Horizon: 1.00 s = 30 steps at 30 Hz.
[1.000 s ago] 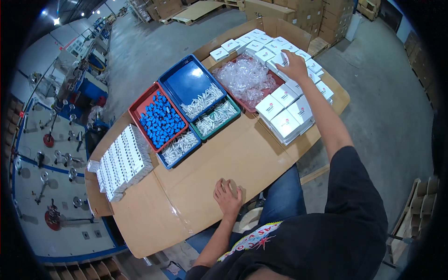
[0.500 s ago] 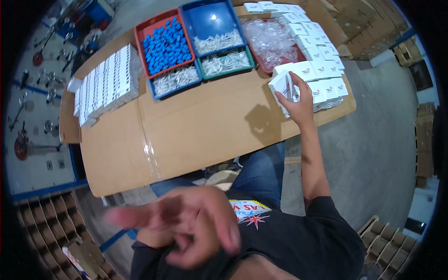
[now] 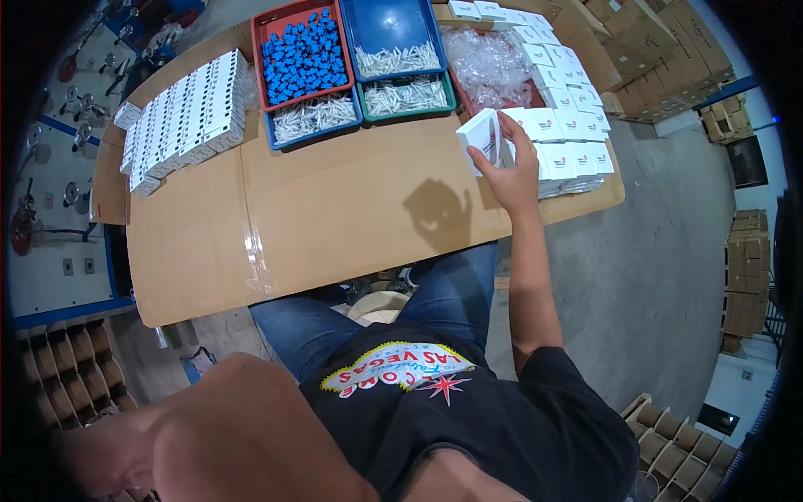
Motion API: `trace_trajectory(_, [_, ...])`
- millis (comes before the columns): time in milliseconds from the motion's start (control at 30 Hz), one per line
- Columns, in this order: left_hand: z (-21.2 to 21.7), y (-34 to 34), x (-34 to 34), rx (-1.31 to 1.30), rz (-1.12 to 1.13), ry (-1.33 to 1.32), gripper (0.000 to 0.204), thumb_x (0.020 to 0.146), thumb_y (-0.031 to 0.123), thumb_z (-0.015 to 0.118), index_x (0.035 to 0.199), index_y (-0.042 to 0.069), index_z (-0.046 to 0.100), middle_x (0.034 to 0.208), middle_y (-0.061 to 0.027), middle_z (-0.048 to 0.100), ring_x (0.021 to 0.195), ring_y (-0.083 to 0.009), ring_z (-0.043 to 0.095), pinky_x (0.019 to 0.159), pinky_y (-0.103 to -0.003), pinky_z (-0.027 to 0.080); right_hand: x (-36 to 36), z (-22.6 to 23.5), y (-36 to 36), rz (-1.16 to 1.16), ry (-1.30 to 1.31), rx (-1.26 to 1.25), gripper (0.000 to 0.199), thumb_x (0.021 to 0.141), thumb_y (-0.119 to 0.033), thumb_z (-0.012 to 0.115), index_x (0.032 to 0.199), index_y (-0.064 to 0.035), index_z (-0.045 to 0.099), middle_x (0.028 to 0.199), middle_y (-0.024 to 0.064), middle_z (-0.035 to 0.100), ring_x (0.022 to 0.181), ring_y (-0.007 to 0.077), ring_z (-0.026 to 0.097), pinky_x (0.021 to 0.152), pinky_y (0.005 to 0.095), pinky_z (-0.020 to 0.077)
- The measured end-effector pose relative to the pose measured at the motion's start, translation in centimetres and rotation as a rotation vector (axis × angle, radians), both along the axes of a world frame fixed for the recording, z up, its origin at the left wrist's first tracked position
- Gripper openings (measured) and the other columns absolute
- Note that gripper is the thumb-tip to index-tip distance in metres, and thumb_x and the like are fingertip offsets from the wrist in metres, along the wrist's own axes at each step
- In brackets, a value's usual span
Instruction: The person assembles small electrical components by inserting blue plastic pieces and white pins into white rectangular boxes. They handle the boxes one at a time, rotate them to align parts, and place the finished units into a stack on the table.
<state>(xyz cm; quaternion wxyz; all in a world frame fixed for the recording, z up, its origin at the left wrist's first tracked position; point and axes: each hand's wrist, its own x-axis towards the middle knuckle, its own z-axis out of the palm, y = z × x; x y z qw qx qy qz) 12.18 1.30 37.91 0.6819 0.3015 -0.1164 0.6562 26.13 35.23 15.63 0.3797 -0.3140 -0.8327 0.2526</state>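
My right hand (image 3: 512, 171) is at the right part of the cardboard-topped table (image 3: 326, 209), thumb and fingers closed on a flat white box (image 3: 478, 134). The box is tilted, with one broad face toward the left, and is held just left of the stacked white boxes (image 3: 573, 159). My left forearm (image 3: 251, 427) fills the lower left, very close to the camera. At its far end my left hand (image 3: 104, 460) is smeared by motion, so its fingers cannot be made out.
Rows of small white boxes (image 3: 188, 117) stand at the table's left. Along the back are a red tray (image 3: 261, 38) of blue pieces, a blue tray (image 3: 385, 29) and a green tray (image 3: 452, 105) of white sticks, and clear plastic bags (image 3: 485, 67). Cartons (image 3: 677, 50) stand beyond.
My left hand has swung from in front of my chest to the lower left edge. My right hand and the white box have shifted slightly left and up in the picture, as has the table.
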Motion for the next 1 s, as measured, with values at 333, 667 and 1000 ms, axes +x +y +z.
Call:
trace_trajectory(333, [0.8,-1.2,-0.4,0.022,-0.013,-0.02,0.065,0.097,0.061,0.062,0.104,-0.003,0.057,0.072,-0.0063,0.058,0.054,-0.0155,0.054,0.046,-0.029,0.04,-0.5,-0.4,-0.6,0.014,0.033,-0.021,0.075,0.078,-0.036,0.088,0.141,-0.0077,0.059,0.126,0.0128,0.07,0.117,0.0292,0.066,0.115,0.0511,0.0329])
trace_trajectory(667, [1.4,-1.6,-0.6,0.024,-0.036,-0.033,0.063,0.097,0.063,0.062,0.099,0.0,0.059,0.072,-0.0079,0.06,0.052,-0.019,0.057,0.043,-0.032,0.041,-0.6,-0.7,-0.7,0.023,0.041,-0.037,0.073,0.078,-0.035,0.088,0.139,-0.0062,0.06,0.126,0.014,0.071,0.116,0.0297,0.067,0.114,0.0486,0.0342])
trace_trajectory(1000, [2.8,-1.4,-1.6,-0.015,-0.131,-0.078,0.062,0.096,0.065,0.061,0.094,0.003,0.062,0.073,-0.0096,0.062,0.051,-0.0226,0.06,0.041,-0.034,0.042,-1.1,-1.2,-0.5,0.039,0.095,-0.041,0.071,0.077,-0.028,0.09,0.137,-0.003,0.061,0.122,0.0178,0.071,0.113,0.0326,0.066,0.1,0.0443,0.0504])
